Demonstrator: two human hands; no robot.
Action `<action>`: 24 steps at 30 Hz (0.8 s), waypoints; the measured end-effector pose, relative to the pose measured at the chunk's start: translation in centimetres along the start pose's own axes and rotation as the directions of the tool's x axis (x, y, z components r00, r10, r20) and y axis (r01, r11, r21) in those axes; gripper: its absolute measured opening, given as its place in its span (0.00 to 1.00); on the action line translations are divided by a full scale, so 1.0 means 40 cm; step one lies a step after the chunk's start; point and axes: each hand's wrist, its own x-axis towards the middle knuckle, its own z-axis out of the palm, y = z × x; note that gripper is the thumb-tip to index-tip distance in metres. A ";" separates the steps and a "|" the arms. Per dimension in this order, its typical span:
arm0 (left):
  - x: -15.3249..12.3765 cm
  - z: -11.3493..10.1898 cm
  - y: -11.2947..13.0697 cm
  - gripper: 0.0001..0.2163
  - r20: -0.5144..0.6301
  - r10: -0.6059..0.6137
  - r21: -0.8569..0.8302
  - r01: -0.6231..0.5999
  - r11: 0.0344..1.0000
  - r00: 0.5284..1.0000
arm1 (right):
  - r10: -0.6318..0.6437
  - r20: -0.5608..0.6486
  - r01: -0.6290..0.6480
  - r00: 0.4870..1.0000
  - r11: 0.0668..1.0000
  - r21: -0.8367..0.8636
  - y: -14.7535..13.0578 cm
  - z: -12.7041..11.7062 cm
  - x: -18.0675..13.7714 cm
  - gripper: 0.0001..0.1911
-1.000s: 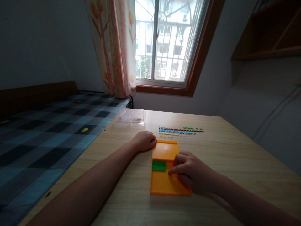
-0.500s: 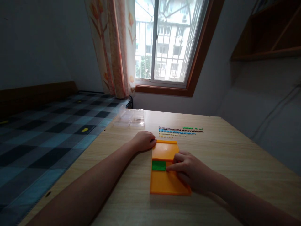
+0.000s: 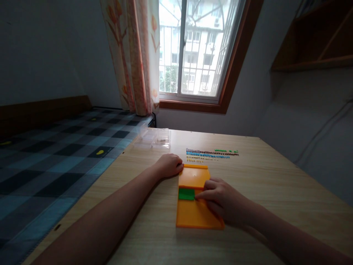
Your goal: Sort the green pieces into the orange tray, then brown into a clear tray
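An orange plastic tray lies lengthwise on the table in front of me, with a raised bar across its middle. Just below that bar, against the left wall, sits a block of green strips packed side by side. My left hand is closed, its fingertips on the tray's far left corner. Over the tray's right side, my right hand has its fingers bent together, with a fingertip at the right end of the green strips. Whatever those fingers may hold is too small or hidden to make out.
Rows of small brown, blue, yellow and green pieces lie beyond the tray. Clear plastic boxes stand at the table's far left. A bed with a checked cover adjoins the table's left edge. A window is behind.
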 end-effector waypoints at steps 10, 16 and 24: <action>0.001 0.001 0.000 0.14 0.002 -0.011 -0.005 0.011 1.000 1.000 | 0.006 -0.002 -0.006 1.000 1.000 0.030 0.003 0.002 0.003 0.20; 0.000 -0.001 0.000 0.14 0.012 -0.015 -0.007 0.015 1.000 1.000 | 0.006 -0.009 -0.005 1.000 1.000 0.029 0.003 0.003 0.003 0.19; -0.001 -0.006 0.003 0.15 0.011 -0.020 -0.017 0.020 1.000 1.000 | 0.004 -0.006 -0.004 1.000 1.000 0.030 0.002 0.001 0.006 0.19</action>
